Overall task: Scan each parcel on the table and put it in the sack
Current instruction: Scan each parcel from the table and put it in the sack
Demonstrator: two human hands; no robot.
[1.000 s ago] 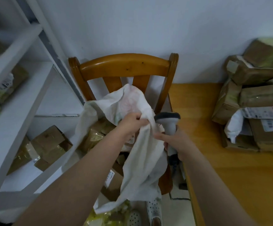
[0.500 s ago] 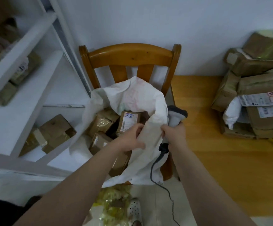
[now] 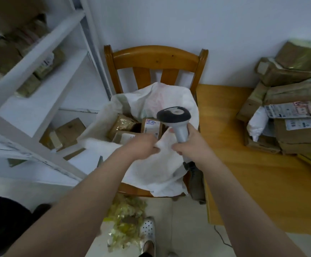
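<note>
Sack (image 3: 156, 169) cloth is bunched at its near rim in the curled fingers (image 3: 152, 146) of the left hand (image 3: 141, 145); motion blur prevents a finer reading of that pinch. The right hand (image 3: 190, 145) has its fingers wrapped round the handle of the scanner (image 3: 175, 119), head up, just beside the same fold of rim. The bag sits open on the chair (image 3: 156, 56), with loaded parcels (image 3: 151, 127) inside. The waiting parcels (image 3: 290, 117) are stacked at the far right of the table (image 3: 253, 173), well apart from both hands.

Assessment: the bag is thin, limp and likely to collapse shut unless held by the rim. The boxes look stiff, taped and glossy, so possibly slick; they are best taken by opposite edges with the label uppermost. One white pouch in the stack looks soft.

Not verifiable: the scanner window faces away, the stack is cut off at the frame edge, labels are unreadable, and the bag's depth is hidden.
</note>
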